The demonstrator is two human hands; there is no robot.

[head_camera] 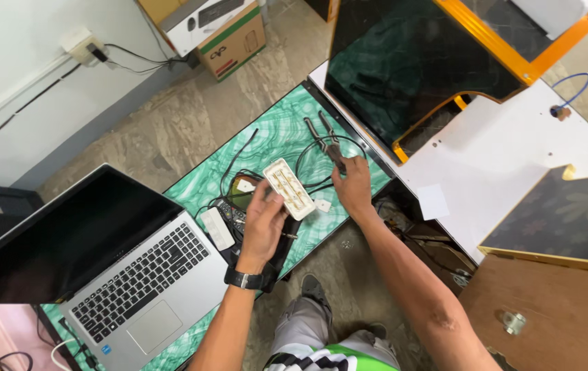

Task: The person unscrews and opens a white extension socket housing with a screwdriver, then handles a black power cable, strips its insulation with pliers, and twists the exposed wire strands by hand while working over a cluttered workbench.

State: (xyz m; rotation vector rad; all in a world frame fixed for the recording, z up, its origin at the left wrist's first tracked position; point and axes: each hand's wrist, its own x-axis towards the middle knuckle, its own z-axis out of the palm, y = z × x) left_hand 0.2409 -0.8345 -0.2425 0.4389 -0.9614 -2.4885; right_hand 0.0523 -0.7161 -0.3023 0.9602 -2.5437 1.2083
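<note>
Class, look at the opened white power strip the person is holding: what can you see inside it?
Inside the white power strip, held by the left hand, pale casing and rows of brass-coloured contact strips show. Its lower end is covered by the fingers; finer wiring is too small to tell.

Two bare forearms, no sleeves. Left hand (261, 227) has a black wristwatch (244, 278) with a dark band on the wrist. Right hand (353, 187) wears nothing: no watch, no ring visible. Grey trousers (301, 323) on the legs below. Shirt hem (338, 358) at bottom edge: white with black and bright green stripes. Dark shoe (313, 287) on the floor.
</note>
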